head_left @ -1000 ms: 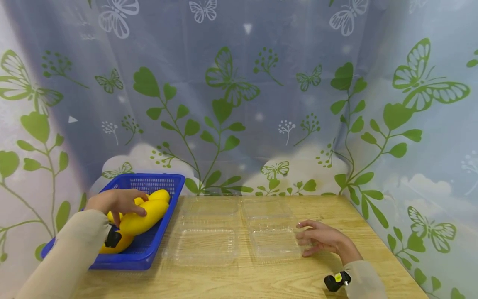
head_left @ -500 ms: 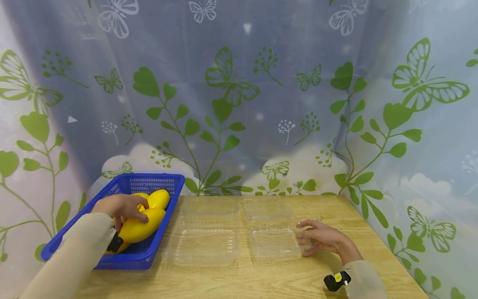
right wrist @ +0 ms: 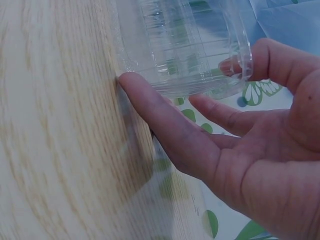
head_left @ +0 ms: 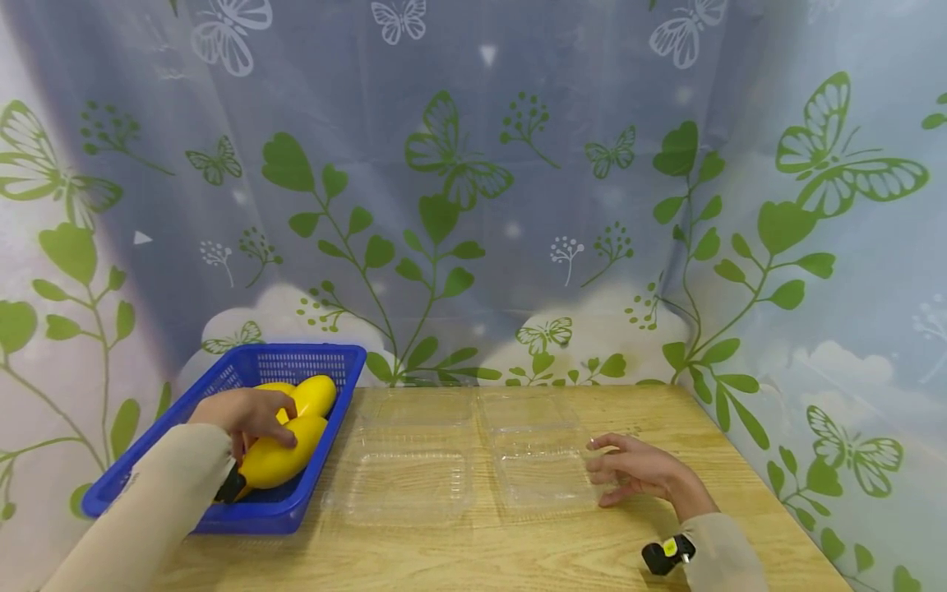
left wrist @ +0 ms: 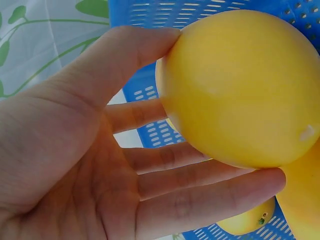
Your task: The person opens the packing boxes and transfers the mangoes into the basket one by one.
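Note:
My left hand (head_left: 247, 418) reaches into a blue plastic basket (head_left: 344, 427) at the left. It grips a large smooth yellow mango (head_left: 284, 455), thumb on one side and fingers on the other in the left wrist view. More yellow mangoes (head_left: 316, 396) lie behind it and below. My right hand (head_left: 639, 470) lies at the right end of a clear plastic container (head_left: 543, 481). Its fingers are relaxed, and one fingertip shows through the container's clear wall in the right wrist view. Another fingertip (right wrist: 131, 82) is close to the wooden table and the container's corner.
Another clear plastic container (head_left: 407, 489) stands between the basket and the right-hand one. Both seem to have lids folded back towards the curtain. The wooden table (head_left: 444, 559) meets a curtain (head_left: 518, 247) printed with butterflies and leaves behind and at the sides.
One second ago my left hand was over a mango higher in the basket; that mango has dropped lower and turned under my fingers. My right hand has stayed in place.

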`<state>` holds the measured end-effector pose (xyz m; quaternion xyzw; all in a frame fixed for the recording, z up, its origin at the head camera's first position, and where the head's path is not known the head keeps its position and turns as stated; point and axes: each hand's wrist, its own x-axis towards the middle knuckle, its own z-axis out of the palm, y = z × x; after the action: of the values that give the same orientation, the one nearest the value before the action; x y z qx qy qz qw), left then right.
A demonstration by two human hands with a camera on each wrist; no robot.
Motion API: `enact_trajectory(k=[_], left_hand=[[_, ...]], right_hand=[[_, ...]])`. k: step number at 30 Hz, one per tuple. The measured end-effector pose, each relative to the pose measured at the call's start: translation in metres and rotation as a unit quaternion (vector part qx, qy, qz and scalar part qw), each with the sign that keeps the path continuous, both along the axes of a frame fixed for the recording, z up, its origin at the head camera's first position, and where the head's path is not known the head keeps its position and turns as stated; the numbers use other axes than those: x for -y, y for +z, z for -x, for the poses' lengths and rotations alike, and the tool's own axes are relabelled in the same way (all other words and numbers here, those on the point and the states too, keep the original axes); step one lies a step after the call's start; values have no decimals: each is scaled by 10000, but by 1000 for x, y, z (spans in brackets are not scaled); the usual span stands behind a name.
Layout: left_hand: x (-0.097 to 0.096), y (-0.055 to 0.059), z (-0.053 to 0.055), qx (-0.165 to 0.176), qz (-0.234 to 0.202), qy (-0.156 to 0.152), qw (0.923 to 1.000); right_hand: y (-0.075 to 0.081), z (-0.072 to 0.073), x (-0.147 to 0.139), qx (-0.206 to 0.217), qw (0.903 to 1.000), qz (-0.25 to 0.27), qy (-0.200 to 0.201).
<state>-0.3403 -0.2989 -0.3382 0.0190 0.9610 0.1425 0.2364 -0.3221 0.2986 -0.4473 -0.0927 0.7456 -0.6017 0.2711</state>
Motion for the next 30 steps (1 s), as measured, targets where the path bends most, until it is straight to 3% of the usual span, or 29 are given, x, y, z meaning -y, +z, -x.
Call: enact_trajectory(k=[13, 22, 26, 30], left_hand=[[-6, 2, -6, 35, 125, 46, 9999], [-4, 4, -9, 4, -111, 164, 9998], [-5, 9, -5, -186, -290, -185, 9992], [-8, 17, 0, -694, -333, -731, 9944]], right_hand=[[0, 1, 0, -22, 10000, 1, -27], [2, -2, 2, -8, 10000, -34, -57], [4, -4, 3, -13, 9999, -66, -84], [4, -6, 4, -55, 9998, -106, -130]])
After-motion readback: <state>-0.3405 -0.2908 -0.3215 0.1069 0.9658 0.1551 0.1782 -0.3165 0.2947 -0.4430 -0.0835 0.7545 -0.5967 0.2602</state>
